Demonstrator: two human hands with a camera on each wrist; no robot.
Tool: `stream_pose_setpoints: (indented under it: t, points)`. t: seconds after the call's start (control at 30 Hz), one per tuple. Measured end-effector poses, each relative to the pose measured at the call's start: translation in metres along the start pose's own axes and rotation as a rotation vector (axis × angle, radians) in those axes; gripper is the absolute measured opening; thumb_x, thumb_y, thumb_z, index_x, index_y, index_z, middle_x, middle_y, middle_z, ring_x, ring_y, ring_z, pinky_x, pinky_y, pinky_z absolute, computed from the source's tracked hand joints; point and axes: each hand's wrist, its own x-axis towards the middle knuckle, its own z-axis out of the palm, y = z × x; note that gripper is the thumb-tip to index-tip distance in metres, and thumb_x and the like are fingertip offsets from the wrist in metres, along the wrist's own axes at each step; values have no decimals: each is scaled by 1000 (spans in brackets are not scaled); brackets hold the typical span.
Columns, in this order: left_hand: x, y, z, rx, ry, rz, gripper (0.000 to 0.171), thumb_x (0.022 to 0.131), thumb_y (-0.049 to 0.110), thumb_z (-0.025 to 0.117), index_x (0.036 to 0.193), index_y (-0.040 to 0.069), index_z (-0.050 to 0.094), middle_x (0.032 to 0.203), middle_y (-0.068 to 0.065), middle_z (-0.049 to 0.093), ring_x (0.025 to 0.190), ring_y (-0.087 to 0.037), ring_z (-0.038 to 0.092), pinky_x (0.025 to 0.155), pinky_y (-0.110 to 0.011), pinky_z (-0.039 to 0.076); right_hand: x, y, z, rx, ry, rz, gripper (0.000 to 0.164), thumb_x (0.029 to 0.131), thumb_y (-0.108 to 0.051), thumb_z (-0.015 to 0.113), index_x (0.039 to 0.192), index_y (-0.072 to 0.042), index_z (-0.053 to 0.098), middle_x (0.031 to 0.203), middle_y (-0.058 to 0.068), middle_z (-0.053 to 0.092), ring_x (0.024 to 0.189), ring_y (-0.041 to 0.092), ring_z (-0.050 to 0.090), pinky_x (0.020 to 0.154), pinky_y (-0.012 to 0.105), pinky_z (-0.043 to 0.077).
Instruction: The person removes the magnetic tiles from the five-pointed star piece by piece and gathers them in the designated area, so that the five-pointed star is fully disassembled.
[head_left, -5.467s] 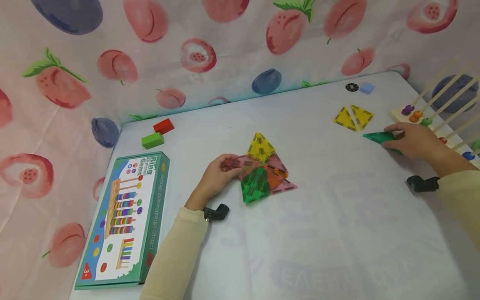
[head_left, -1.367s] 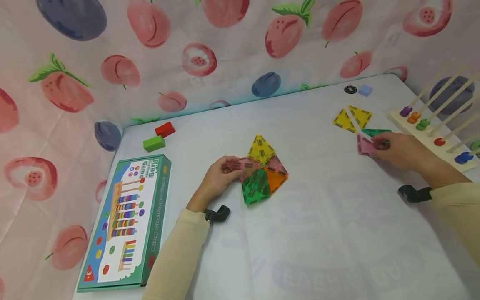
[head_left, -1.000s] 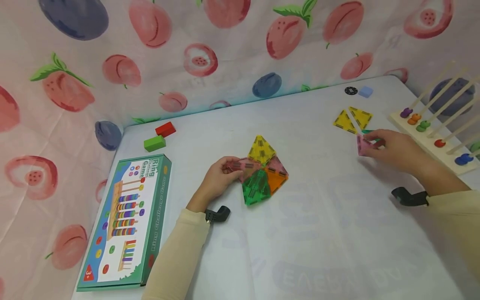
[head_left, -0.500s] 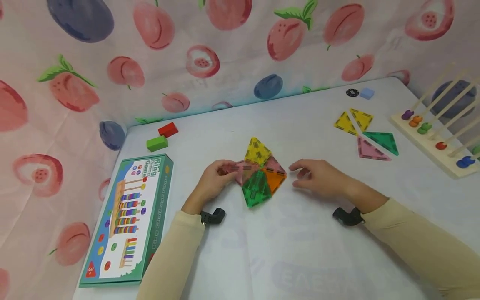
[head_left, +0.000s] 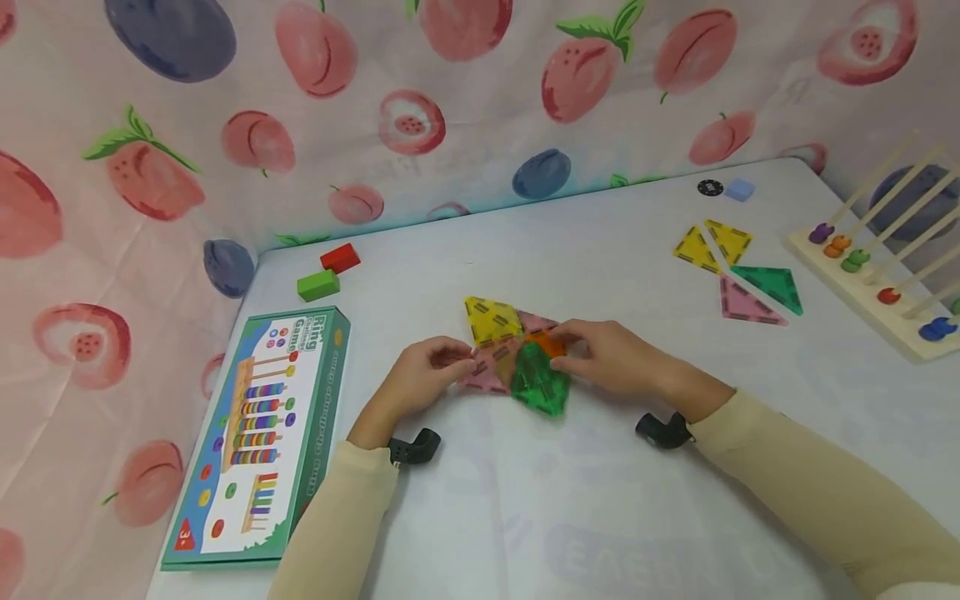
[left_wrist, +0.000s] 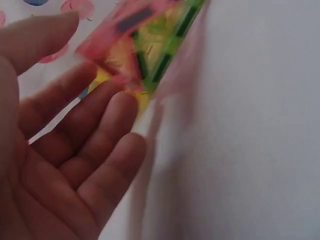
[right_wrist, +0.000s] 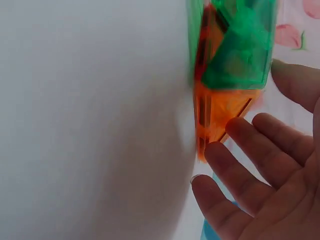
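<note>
A small model of see-through magnetic tiles (head_left: 542, 379) is in the middle of the table, with yellow, pink, orange and green parts. At its left my left hand (head_left: 420, 375) has loosely bent fingers near the pink tile (head_left: 487, 372); in the left wrist view the thumb stands apart from the tile's corner. On the right side my right hand (head_left: 622, 362) holds the model between thumb and fingers. The right wrist view has the fingertips at the orange tile (right_wrist: 225, 107) and the thumb at the edge of the green tile (right_wrist: 240, 55).
Flat triangle tiles lie at right: two yellow, one pink (head_left: 746, 302), one green (head_left: 772, 285). Beyond are a black chip (head_left: 710, 187), a blue piece (head_left: 739, 190) and a peg rack (head_left: 862, 283). At left are a game box (head_left: 247, 433), a green block (head_left: 318, 285) and a red block (head_left: 341, 257).
My right hand set down the green triangle beside a pink one, left the loose tiles and came to the model. The model has turned counterclockwise, its yellow part now at the left.
</note>
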Motion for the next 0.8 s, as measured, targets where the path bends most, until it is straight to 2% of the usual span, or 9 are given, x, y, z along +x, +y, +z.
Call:
stream_pose_setpoints:
  t: [0.07,0.2,0.23,0.3,0.4,0.47,0.5,0.63,0.8]
  points:
    - [-4,2,1,-2,-61,-4,35,76,54,61,98,28,63,94,11,62,88,-8,56,79,-32,44,5,3,-4,4,-7,14,48,86,-47,52,125,-19,49,122,0,52,111,20,47,90,42,39]
    - [-9,8,11,-50,-226,52,31,81,45,61,103,23,62,98,10,62,92,-8,57,80,-31,45,9,13,-13,20,-16,14,46,90,-49,42,126,-22,48,124,1,51,112,23,47,91,44,38]
    - [-10,9,14,-63,-246,62,31,81,43,62,104,22,62,98,9,63,92,-8,57,78,-29,45,9,16,-15,27,-12,15,47,89,-51,42,126,-22,48,124,1,51,112,23,48,90,44,38]
    - [-10,11,17,-62,-216,79,31,81,41,63,103,21,61,94,7,62,86,-10,58,73,-29,47,6,20,-19,50,-7,17,50,88,-52,44,126,-20,48,122,2,52,109,23,50,88,43,40]
    - [-5,13,11,-48,-48,46,31,80,39,65,103,19,57,88,2,55,78,-14,53,64,-29,45,-2,24,-24,77,7,36,53,85,-51,50,125,-15,49,121,2,53,106,21,53,86,41,42]
    - [1,12,4,-48,48,6,37,79,39,66,108,19,53,94,-2,51,80,-16,51,64,-29,45,-7,25,-27,72,13,52,55,84,-51,53,124,-13,49,120,3,54,103,22,54,84,41,43]
    - [4,11,1,-58,70,-10,41,79,38,66,112,19,51,100,-2,50,83,-15,52,66,-29,45,-9,26,-28,64,15,59,56,84,-51,53,123,-11,49,120,4,54,102,23,55,84,42,43]
    - [19,8,-1,-89,19,-48,56,78,41,66,128,26,45,126,4,43,99,-15,51,74,-32,47,-12,30,-27,92,-3,79,57,83,-50,56,123,-10,50,119,7,54,106,27,51,86,46,41]
    - [31,7,6,-213,-97,-62,54,79,35,67,128,25,46,116,-2,54,95,-18,56,72,-30,49,-7,34,-23,203,-41,92,53,81,-46,60,124,-16,50,125,4,49,116,28,43,93,49,33]
